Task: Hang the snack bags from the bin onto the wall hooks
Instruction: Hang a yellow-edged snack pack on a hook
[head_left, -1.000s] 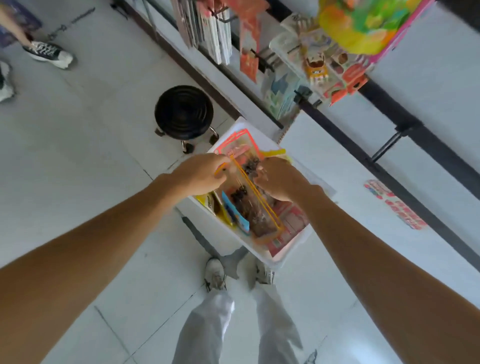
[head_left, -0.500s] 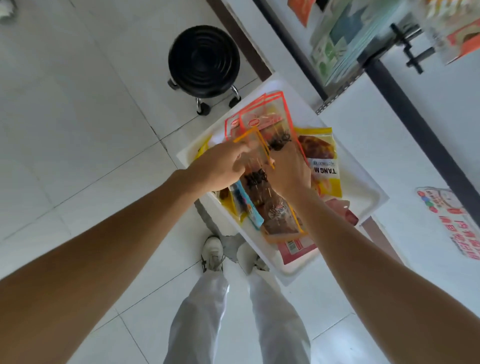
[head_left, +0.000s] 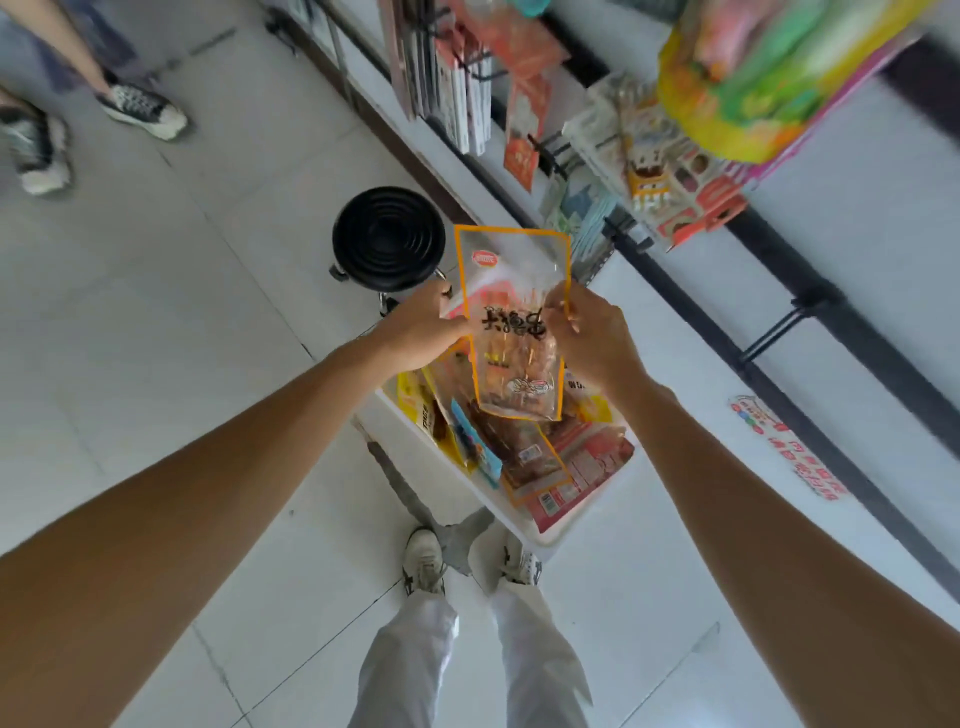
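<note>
L hand (head_left: 420, 331), R hand (head_left: 593, 339); 1 bag (head_left: 513, 273)

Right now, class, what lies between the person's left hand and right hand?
An orange-edged clear snack bag: the left hand grips one side edge, the right hand the other, as the head view shows.

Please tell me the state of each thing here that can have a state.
Snack bag: held up, out of the bin.
Left hand: grips the bag's left edge.
Right hand: grips the bag's right edge.
Bin: holds more bags.
Black hook: bare.
</note>
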